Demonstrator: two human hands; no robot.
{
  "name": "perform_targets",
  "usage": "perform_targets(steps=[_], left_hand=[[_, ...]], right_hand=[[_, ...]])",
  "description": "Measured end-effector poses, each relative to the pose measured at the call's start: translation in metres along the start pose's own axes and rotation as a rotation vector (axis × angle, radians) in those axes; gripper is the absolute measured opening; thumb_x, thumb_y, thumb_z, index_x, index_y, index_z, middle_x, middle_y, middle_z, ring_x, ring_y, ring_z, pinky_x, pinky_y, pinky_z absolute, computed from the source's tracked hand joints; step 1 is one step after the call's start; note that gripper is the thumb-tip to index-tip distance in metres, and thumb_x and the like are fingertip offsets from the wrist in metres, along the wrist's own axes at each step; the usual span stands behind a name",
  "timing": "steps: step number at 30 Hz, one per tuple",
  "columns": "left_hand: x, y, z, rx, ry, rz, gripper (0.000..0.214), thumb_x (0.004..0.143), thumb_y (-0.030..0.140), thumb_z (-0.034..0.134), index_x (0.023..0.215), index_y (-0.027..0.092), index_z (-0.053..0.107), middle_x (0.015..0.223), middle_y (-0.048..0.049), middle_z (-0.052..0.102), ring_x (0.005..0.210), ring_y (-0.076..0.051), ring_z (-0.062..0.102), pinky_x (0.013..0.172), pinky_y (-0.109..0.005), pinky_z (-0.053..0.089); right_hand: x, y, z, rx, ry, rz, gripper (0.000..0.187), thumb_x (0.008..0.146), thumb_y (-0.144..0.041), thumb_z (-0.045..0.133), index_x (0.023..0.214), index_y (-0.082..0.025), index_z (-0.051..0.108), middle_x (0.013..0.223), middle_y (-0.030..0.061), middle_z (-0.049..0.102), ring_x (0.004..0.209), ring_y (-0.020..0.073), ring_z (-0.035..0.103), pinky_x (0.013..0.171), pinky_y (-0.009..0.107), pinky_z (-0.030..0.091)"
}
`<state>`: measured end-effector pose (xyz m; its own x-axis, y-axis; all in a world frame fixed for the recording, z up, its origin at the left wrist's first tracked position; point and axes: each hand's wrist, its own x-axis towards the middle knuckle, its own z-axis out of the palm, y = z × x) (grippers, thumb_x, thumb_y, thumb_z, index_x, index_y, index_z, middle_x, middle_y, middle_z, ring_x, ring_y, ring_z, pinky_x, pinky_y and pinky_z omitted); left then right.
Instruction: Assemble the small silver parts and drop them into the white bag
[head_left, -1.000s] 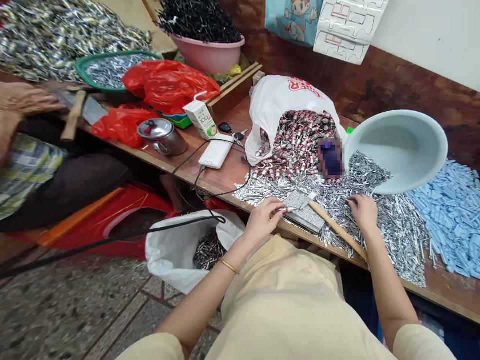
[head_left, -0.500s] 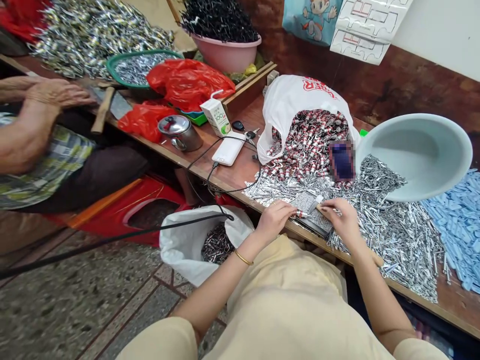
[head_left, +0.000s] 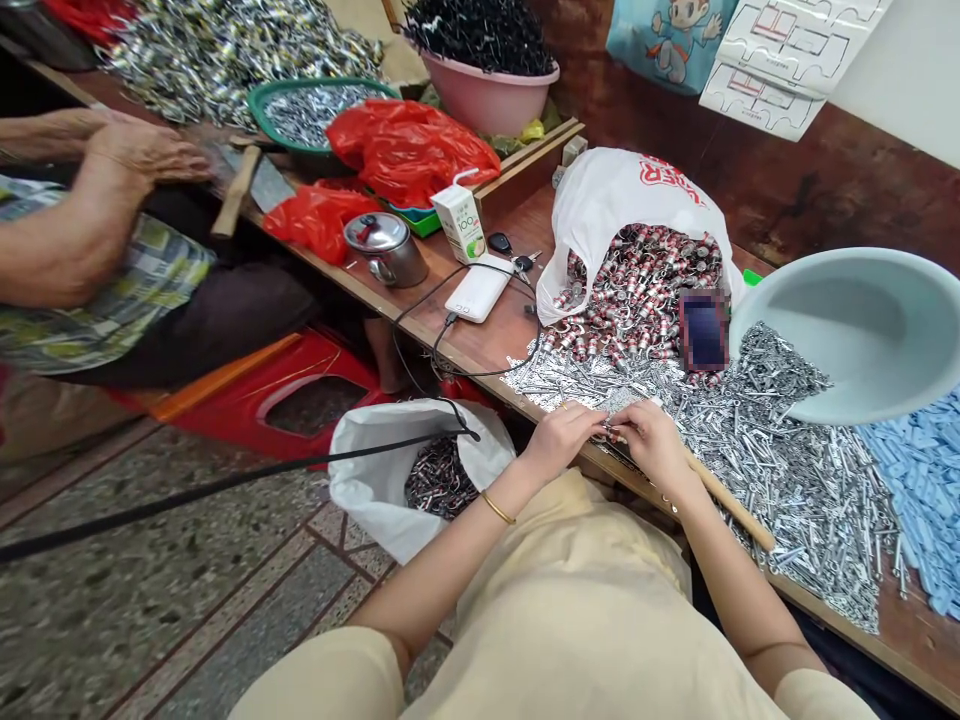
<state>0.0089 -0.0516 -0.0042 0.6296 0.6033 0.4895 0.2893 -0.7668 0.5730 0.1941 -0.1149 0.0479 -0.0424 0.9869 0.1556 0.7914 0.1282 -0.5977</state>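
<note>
My left hand (head_left: 564, 438) and my right hand (head_left: 651, 443) meet at the front edge of the wooden bench (head_left: 480, 335), fingers pinched together on a small metal piece I cannot make out. They work over a flat metal block (head_left: 616, 402) with a wooden-handled hammer (head_left: 731, 508) lying beside it. A heap of small silver metal parts (head_left: 780, 450) spreads around and to the right. Behind them a white plastic bag (head_left: 615, 200) spills red-and-white banded pieces (head_left: 637, 285).
A white bag of finished pieces (head_left: 420, 475) sits on the floor under the bench. A pale blue basin (head_left: 862, 320) and blue tags (head_left: 919, 480) lie right. A power bank (head_left: 480, 288), drink carton (head_left: 459, 222), steel pot (head_left: 384, 248) and red bags (head_left: 409, 150) stand left. Another person's hands (head_left: 142, 155) work far left.
My right hand came in from the silver heap on the right and joined my left hand over the metal block. The view shifted slightly so things sit further right.
</note>
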Motion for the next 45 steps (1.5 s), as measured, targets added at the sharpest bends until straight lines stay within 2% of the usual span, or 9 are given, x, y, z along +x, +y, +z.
perform_targets(steps=[7, 11, 23, 25, 30, 35, 38, 41, 45], left_hand=[[0.001, 0.001, -0.002, -0.066, 0.064, 0.010, 0.028, 0.103, 0.026, 0.047, 0.104, 0.021, 0.074, 0.088, -0.0051, 0.073, 0.085, -0.016, 0.064, 0.078, -0.031, 0.053], [0.004, 0.010, -0.005, -0.106, 0.112, -0.020, 0.023, 0.100, 0.025, 0.053, 0.102, 0.021, 0.076, 0.088, -0.0052, 0.074, 0.083, -0.016, 0.065, 0.078, -0.031, 0.053], [0.021, 0.048, -0.056, -0.043, -0.041, 0.246, 0.025, 0.099, 0.015, 0.049, 0.099, 0.018, 0.074, 0.078, -0.0055, 0.070, 0.077, -0.017, 0.061, 0.072, -0.029, 0.051], [0.019, 0.053, -0.051, -0.175, 0.049, 0.174, 0.021, 0.098, 0.018, 0.054, 0.098, 0.020, 0.075, 0.083, -0.0055, 0.071, 0.081, -0.016, 0.063, 0.076, -0.030, 0.052], [0.008, 0.071, -0.016, -0.643, 0.307, -0.285, 0.019, 0.094, 0.033, 0.063, 0.089, 0.017, 0.072, 0.091, -0.0075, 0.070, 0.084, -0.016, 0.065, 0.075, -0.028, 0.054], [-0.002, 0.054, -0.008, -0.787, 0.185, -0.529, 0.029, 0.087, 0.044, 0.070, 0.083, 0.015, 0.071, 0.074, -0.0040, 0.069, 0.067, -0.014, 0.063, 0.063, -0.023, 0.052], [-0.005, 0.024, -0.018, -0.758, 0.152, -0.644, 0.034, 0.079, 0.048, 0.075, 0.078, 0.015, 0.070, 0.071, -0.0038, 0.070, 0.065, -0.015, 0.063, 0.063, -0.025, 0.052], [-0.006, -0.002, -0.024, -0.688, 0.130, -0.718, 0.031, 0.073, 0.045, 0.077, 0.075, 0.015, 0.069, 0.070, -0.0034, 0.071, 0.066, -0.015, 0.064, 0.065, -0.025, 0.052], [-0.003, -0.018, -0.022, -0.651, 0.037, -0.747, 0.028, 0.073, 0.042, 0.073, 0.075, 0.015, 0.069, 0.069, -0.0033, 0.070, 0.066, -0.016, 0.064, 0.065, -0.025, 0.050]], right_hand=[[-0.016, -0.004, 0.008, 0.041, 0.107, 0.009, 0.019, 0.096, -0.027, 0.052, 0.107, -0.019, 0.065, 0.108, 0.0111, 0.067, 0.103, 0.0248, 0.060, 0.090, 0.040, 0.048], [-0.022, -0.005, 0.010, 0.116, 0.168, 0.007, 0.019, 0.098, -0.028, 0.049, 0.102, -0.019, 0.065, 0.097, 0.0088, 0.067, 0.092, 0.0223, 0.061, 0.084, 0.037, 0.051], [-0.030, -0.023, -0.036, 0.206, 0.178, -0.234, 0.018, 0.097, -0.027, 0.058, 0.107, -0.027, 0.073, 0.098, 0.0063, 0.066, 0.093, 0.0196, 0.065, 0.082, 0.036, 0.055], [-0.034, -0.028, -0.033, 0.254, 0.235, -0.208, 0.017, 0.096, -0.027, 0.061, 0.105, -0.027, 0.075, 0.094, 0.0051, 0.066, 0.088, 0.0189, 0.065, 0.079, 0.035, 0.055], [-0.042, -0.039, 0.000, 0.460, 0.459, 0.019, 0.016, 0.093, -0.032, 0.063, 0.097, -0.027, 0.079, 0.088, 0.0044, 0.068, 0.082, 0.0186, 0.065, 0.073, 0.034, 0.054], [-0.045, 0.008, -0.011, 0.480, 0.269, 0.113, 0.019, 0.092, -0.036, 0.062, 0.091, -0.025, 0.077, 0.093, 0.0056, 0.073, 0.088, 0.0211, 0.067, 0.081, 0.037, 0.053], [-0.047, 0.062, -0.053, -0.016, 0.395, 0.329, 0.027, 0.094, -0.035, 0.053, 0.091, -0.020, 0.076, 0.098, 0.0109, 0.073, 0.092, 0.0242, 0.064, 0.084, 0.039, 0.049], [-0.046, 0.105, -0.084, -0.432, 0.191, 0.557, 0.026, 0.091, -0.031, 0.055, 0.085, -0.017, 0.076, 0.094, 0.0140, 0.073, 0.090, 0.0258, 0.061, 0.079, 0.035, 0.043], [-0.041, 0.127, -0.089, -0.551, -0.012, 0.615, 0.023, 0.090, -0.028, 0.057, 0.079, -0.018, 0.075, 0.093, 0.0117, 0.075, 0.087, 0.0235, 0.060, 0.069, 0.031, 0.037]])
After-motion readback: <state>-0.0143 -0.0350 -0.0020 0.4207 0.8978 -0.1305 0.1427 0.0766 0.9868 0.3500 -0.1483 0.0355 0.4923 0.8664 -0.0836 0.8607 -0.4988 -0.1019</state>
